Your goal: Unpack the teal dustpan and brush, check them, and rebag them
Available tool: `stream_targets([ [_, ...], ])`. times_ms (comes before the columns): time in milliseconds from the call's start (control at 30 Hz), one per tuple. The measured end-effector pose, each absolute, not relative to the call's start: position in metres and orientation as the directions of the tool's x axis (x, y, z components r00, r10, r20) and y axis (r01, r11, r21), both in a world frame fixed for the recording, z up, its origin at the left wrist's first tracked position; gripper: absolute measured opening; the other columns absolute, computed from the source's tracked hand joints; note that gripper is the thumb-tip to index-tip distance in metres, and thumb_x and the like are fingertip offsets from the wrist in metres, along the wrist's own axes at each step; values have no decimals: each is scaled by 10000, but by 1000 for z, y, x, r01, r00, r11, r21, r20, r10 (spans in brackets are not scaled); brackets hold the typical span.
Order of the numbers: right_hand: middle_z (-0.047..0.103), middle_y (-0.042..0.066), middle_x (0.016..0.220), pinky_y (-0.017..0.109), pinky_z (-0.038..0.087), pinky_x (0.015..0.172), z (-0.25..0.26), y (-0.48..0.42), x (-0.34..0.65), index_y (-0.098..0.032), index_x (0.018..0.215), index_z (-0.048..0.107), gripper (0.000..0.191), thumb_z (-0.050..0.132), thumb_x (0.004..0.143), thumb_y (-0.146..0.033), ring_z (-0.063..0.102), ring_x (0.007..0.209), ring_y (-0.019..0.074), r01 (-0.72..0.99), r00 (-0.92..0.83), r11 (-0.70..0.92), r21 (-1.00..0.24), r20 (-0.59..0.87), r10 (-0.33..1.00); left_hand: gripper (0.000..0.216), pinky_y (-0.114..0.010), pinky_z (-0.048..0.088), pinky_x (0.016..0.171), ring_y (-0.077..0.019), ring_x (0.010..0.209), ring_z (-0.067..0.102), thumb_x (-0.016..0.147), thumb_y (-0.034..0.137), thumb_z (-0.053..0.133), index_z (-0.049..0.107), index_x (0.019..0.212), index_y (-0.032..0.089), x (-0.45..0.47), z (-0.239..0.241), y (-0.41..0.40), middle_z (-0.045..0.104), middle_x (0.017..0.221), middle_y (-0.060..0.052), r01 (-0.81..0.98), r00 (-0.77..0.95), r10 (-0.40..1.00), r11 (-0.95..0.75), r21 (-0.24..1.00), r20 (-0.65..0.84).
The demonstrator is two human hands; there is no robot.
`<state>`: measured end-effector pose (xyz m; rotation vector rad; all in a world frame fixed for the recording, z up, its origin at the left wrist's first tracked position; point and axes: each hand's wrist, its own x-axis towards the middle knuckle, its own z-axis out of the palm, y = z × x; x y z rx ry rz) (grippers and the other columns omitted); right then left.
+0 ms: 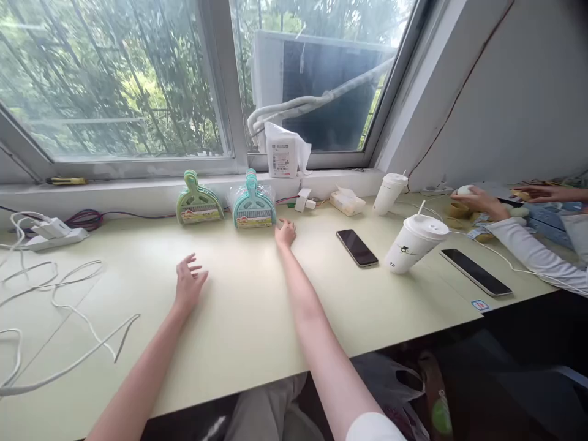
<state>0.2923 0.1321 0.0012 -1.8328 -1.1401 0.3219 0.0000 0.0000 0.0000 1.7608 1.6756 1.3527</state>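
Left hand [188, 283] hovers spread; right hand [285, 233] reaches beside teal dustpan set [254, 208].

You see a pale yellow table [239, 318], green dustpan [199, 203] left, teal dustpan [254, 205] right, 2 black phones [357, 247], white cups [414, 242].

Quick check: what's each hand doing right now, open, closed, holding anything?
Left hand: open, fingers spread, holding nothing, over the bare table.
Right hand: open, empty, beside the teal dustpan set in its wrapper; contact cannot be told.
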Motion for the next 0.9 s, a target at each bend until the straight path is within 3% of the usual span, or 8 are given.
stream_targets([
  [167, 604, 110, 1209, 433, 292, 946, 5, 136, 292, -227, 1137, 551, 332, 573, 838, -371, 487, 1153, 264, 603, 444, -89, -793, 240, 863, 492, -419, 525, 850, -212, 917, 623, 701, 391, 585, 491, 1149, 210, 15, 4, -17, 557, 1138, -99, 556, -56, 952, -221, 801, 301],
  [333, 632, 98, 1160, 412, 300, 934, -1, 144, 289, -220, 1093, 566, 311, 613, 813, -347, 499, 1124, 262, 631, 438, -71, -772, 279, 855, 407, -416, 512, 871, -228, 953, 628, 729, 419, 568, 534, 1090, 236, 12, 7, -17, 610, 1113, -81, 567, -42, 971, -171, 806, 235],
  [467, 673, 53, 1017, 356, 344, 880, -4, 130, 292, -253, 1134, 555, 333, 599, 804, -271, 549, 1027, 223, 579, 423, -41, -814, 258, 869, 362, -413, 510, 864, -233, 947, 626, 721, 430, 584, 571, 1029, 239, 15, 9, -18, 626, 1083, -71, 567, -34, 969, -182, 803, 243],
  [567, 658, 66, 1044, 302, 371, 839, -1, 112, 289, -248, 1068, 594, 271, 594, 796, -257, 562, 1008, 198, 534, 391, 14, -845, 262, 882, 316, -403, 515, 829, -230, 890, 630, 724, 424, 569, 589, 968, 224, 19, 12, -24, 637, 986, -82, 531, -46, 968, -185, 827, 247],
  [700, 673, 57, 1044, 289, 372, 854, 7, 100, 282, -225, 1040, 569, 244, 590, 798, -252, 582, 1019, 182, 520, 381, -50, -853, 179, 907, 278, -404, 495, 868, -219, 893, 616, 750, 406, 517, 614, 913, 202, 18, 11, -30, 616, 987, -90, 606, 30, 944, -278, 745, 328],
  [800, 705, 36, 968, 297, 377, 872, 13, 92, 278, -226, 1122, 536, 314, 532, 811, -183, 627, 955, 174, 532, 411, -133, -836, 119, 904, 300, -400, 505, 837, -214, 871, 618, 764, 421, 496, 597, 923, 188, 14, 8, -31, 610, 999, -97, 603, 24, 941, -283, 746, 338],
  [900, 716, 17, 997, 276, 410, 850, 10, 71, 278, -250, 1166, 541, 361, 503, 816, -169, 646, 941, 167, 550, 365, -89, -830, 143, 920, 435, -395, 520, 804, -199, 842, 626, 754, 453, 533, 510, 1098, 187, 12, 7, -29, 590, 1065, -105, 499, -63, 941, -258, 828, 331],
])
